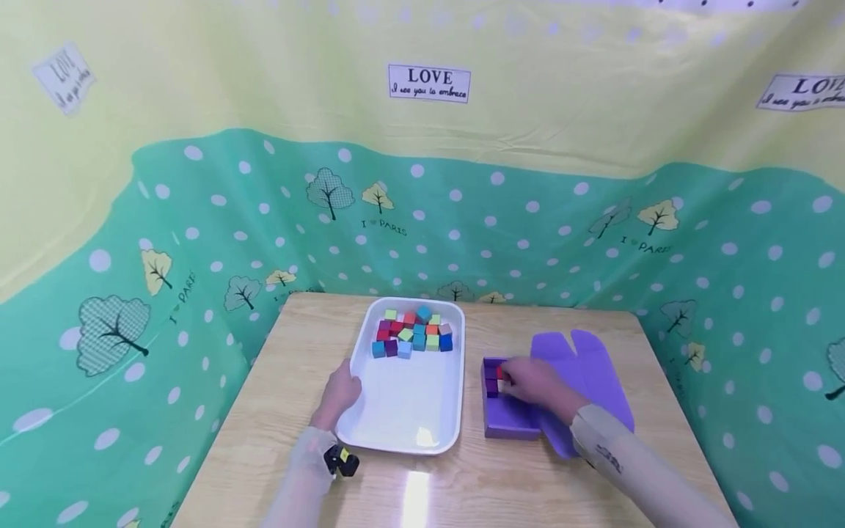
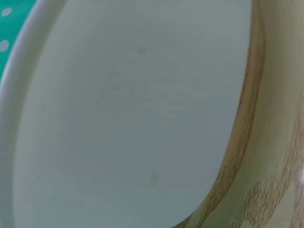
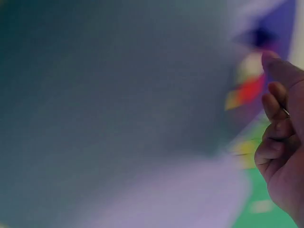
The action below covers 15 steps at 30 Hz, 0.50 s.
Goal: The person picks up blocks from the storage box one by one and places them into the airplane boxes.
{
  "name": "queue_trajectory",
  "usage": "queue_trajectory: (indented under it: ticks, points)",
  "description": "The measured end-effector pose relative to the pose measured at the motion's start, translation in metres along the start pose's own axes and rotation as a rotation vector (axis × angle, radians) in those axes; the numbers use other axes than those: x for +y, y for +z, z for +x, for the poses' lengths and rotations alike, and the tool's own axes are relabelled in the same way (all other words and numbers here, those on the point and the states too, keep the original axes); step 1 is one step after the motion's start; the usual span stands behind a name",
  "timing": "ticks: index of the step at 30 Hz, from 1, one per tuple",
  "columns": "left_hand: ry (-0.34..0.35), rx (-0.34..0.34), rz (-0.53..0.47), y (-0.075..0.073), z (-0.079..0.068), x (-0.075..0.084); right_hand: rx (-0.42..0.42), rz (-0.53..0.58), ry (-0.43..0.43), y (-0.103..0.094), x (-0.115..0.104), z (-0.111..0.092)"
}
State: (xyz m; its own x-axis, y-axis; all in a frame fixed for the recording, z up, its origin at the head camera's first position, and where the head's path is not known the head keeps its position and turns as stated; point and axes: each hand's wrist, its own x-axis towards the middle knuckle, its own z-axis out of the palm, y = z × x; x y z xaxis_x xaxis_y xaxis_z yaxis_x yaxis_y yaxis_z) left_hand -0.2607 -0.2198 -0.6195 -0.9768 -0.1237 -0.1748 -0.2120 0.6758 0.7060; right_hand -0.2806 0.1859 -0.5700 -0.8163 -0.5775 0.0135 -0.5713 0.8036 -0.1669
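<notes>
My left hand (image 1: 341, 396) grips the left rim of a white tray (image 1: 405, 400). Many small coloured cubes (image 1: 419, 331) sit together at the tray's far end. In the left wrist view the tray's bare white floor (image 2: 133, 114) nearly fills the frame, and the hand is out of sight. My right hand (image 1: 538, 383) reaches down into a small purple box (image 1: 513, 431), its curled fingertips pinching at a small cube near a red cube (image 1: 499, 372) and a dark purple cube (image 1: 491, 388). In the right wrist view my right hand (image 3: 285, 137) has several fingers curled, with blurred cubes beside the fingertips.
The box's purple lid flap (image 1: 584, 381) lies folded out to the right beneath my right forearm. Everything stands on a wooden table (image 1: 317, 323). A green and yellow printed curtain (image 1: 422, 213) hangs behind and along both sides.
</notes>
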Motion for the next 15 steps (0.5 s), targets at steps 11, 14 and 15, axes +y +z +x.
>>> queue_trajectory:
  ticks: [11,14,15]
  points:
    - [0.022,0.045,0.000,0.008,0.000,-0.005,-0.087,0.075,-0.036,-0.012,-0.101,0.121]
    - [0.024,0.058,-0.003,0.008,-0.002,-0.006,-0.069,0.154,0.099,-0.002,-0.112,0.146]
    - [0.031,0.063,0.003,0.007,-0.004,-0.007,-0.055,0.186,0.156,0.001,-0.114,0.153]
